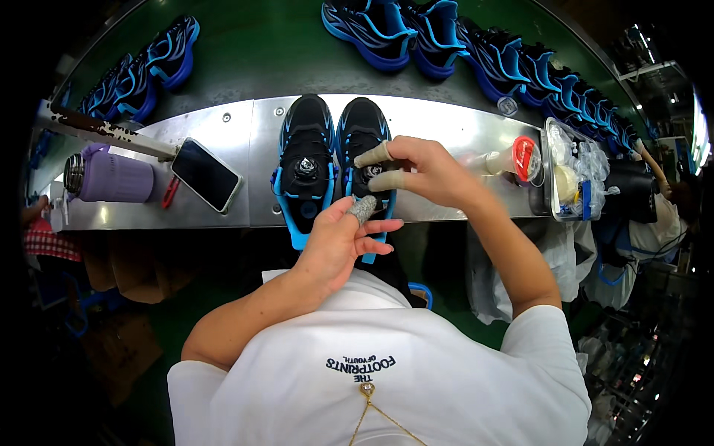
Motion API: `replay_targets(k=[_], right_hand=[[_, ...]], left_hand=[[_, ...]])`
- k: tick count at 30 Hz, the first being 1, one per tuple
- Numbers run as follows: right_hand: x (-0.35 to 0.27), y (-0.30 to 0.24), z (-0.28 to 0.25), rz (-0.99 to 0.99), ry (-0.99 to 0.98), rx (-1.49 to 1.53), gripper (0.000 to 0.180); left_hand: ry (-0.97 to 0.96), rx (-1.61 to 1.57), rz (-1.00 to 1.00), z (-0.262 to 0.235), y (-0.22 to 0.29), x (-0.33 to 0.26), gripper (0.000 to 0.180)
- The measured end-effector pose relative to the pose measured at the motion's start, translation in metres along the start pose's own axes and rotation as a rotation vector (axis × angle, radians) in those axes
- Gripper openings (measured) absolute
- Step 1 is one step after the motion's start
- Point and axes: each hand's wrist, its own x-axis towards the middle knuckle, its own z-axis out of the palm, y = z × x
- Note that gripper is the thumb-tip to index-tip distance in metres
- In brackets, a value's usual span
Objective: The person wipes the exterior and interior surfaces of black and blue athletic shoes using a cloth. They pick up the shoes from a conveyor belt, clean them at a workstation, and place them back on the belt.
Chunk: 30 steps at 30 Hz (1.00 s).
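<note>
Two black running shoes with bright blue trim stand side by side before me, toes pointing away: a left shoe (306,134) and a right shoe (363,123). Each carries a round lacing dial. My right hand (428,171), fingers covered with beige finger cots, has its thumb and forefinger closed around the dial (372,172) of the right shoe. Over that shoe's heel opening is my left hand (338,238), palm partly up and fingers apart. A grey wrap covers one of its fingers, and it hides much of the heel.
A metal ledge (223,126) borders a green conveyor (260,52) bearing more shoes. Left lie a purple bottle (119,175), a phone (206,175) and a red tool (171,192). Right are a red-lidded container (525,157) and a metal tray (554,167) of plastic-wrapped bits.
</note>
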Motion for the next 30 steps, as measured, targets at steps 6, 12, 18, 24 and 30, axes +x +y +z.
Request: replay_targets(k=[6, 12, 18, 24, 30], right_hand=[[0.000, -0.013, 0.006, 0.094, 0.047, -0.081, 0.036], [-0.004, -0.011, 0.004, 0.046, 0.029, -0.063, 0.034], [0.006, -0.021, 0.001, 0.009, 0.015, -0.275, 0.037], [-0.001, -0.010, -0.002, 0.136, 0.093, -0.032, 0.033], [0.048, -0.003, 0.012, -0.011, 0.243, -0.147, 0.028]], left_hand=[[-0.008, -0.019, 0.010, -0.005, 0.001, 0.003, 0.026], [-0.013, 0.014, -0.002, 0.001, -0.002, 0.002, 0.026], [-0.020, -0.031, 0.013, -0.004, 0.003, 0.002, 0.026], [-0.197, 0.304, -0.227, -0.009, 0.027, -0.012, 0.028], [0.263, 1.478, 1.024, -0.029, 0.084, -0.010, 0.035]])
